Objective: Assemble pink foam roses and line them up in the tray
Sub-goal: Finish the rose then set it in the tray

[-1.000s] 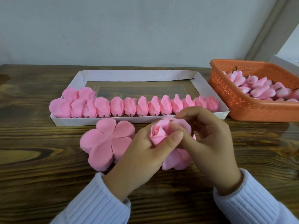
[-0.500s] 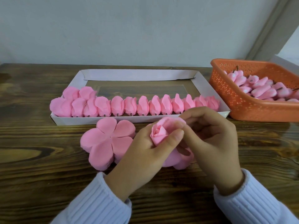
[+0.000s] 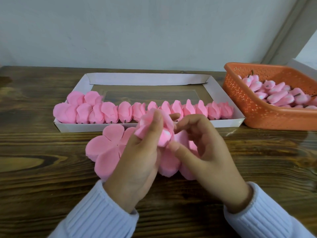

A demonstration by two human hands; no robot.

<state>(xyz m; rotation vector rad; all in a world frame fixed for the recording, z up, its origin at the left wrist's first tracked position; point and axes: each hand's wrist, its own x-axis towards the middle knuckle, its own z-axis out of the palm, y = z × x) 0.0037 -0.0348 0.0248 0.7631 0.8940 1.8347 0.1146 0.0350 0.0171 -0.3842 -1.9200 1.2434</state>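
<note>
My left hand [image 3: 137, 162] grips a pink foam rose [image 3: 151, 122] just above the table, thumb and fingers curled round its petals. My right hand [image 3: 205, 152] is at the rose's right side, thumb tip against its base, fingers loosely bent. Flat pink petal pieces [image 3: 104, 148] lie on the table under both hands, partly hidden. Behind them a white cardboard tray [image 3: 223, 93] holds a row of several finished pink roses [image 3: 193, 109] along its near wall.
An orange perforated basket [image 3: 243, 103] at the right holds several pink rose buds [image 3: 277, 95] with dark stems. The wooden table [image 3: 34, 169] runs back to a pale wall. A white box corner shows behind the basket.
The rose has been turned in my left hand, bud now pointing away. My right hand's fingers have come off the petals and spread, only the thumb staying near the base.
</note>
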